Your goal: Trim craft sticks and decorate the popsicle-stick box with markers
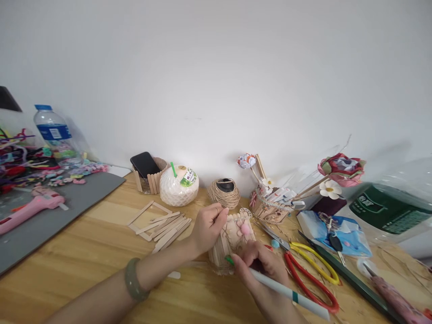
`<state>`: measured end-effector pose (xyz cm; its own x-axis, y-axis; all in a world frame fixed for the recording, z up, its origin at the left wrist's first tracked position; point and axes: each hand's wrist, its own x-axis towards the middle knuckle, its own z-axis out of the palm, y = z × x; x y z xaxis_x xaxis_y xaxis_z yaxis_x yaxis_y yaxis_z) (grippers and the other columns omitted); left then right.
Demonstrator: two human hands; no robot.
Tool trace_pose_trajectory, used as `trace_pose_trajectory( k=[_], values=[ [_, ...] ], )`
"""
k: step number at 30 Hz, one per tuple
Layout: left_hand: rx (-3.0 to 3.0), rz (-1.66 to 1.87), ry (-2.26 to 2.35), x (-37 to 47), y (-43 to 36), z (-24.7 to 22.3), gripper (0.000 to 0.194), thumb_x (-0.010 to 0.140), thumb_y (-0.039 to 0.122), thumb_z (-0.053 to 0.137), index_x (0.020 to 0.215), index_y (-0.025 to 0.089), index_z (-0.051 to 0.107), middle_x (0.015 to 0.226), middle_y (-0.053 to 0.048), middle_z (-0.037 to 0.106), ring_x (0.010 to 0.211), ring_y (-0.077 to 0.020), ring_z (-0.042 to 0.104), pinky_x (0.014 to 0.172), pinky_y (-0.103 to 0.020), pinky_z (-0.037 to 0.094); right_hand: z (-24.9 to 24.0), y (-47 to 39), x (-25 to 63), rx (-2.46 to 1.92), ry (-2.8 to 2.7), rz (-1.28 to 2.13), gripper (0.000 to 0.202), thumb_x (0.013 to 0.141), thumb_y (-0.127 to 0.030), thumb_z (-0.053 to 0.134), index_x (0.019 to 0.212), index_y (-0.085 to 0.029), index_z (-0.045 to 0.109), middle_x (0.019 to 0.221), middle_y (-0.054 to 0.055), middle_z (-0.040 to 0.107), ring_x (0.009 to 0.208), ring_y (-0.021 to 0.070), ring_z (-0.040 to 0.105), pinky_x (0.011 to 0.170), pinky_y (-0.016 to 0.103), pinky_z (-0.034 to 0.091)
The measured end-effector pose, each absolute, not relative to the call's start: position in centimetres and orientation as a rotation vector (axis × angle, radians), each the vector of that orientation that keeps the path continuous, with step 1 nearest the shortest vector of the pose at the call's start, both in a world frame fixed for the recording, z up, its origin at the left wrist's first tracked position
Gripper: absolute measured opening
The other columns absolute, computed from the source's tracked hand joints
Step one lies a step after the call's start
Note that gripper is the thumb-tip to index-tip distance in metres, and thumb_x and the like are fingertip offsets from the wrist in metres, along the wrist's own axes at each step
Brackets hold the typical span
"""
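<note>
My left hand, with a green bangle on its wrist, closes its fingers on the upper left edge of a small popsicle-stick box. Twine and a pink pompom decorate that box. In my right hand is a white marker with a green tip, which points at the box's lower front. Whether the tip touches the wood cannot be made out. Left of the box, loose popsicle sticks lie in a pile.
Red-handled scissors and yellow-handled scissors lie to the right. Behind stand a wrapped coconut, a twine ball and a decorated pen holder. A pink glue gun rests on a grey board.
</note>
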<state>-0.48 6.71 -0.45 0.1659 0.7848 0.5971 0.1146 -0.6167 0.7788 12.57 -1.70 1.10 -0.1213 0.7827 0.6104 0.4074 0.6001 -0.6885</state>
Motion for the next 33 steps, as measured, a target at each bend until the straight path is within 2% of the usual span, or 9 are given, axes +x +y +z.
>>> trace_pose_trajectory(
  k=[33],
  values=[
    [1.874,1.479,0.862,-0.52,6.67,-0.37,0.04,0.089,0.028,0.038,0.052,0.02,0.027,0.055,0.005,0.03,0.052,-0.0104,0.033,0.052,-0.026,0.026,0.81,-1.28,13.35,-0.928,-1.721,0.513,0.032,0.082,-0.011,0.051,0.06,-0.022,0.03,0.052,-0.008,0.037,0.045,0.0076,0.036,0.043,0.017,0.031]
  ],
)
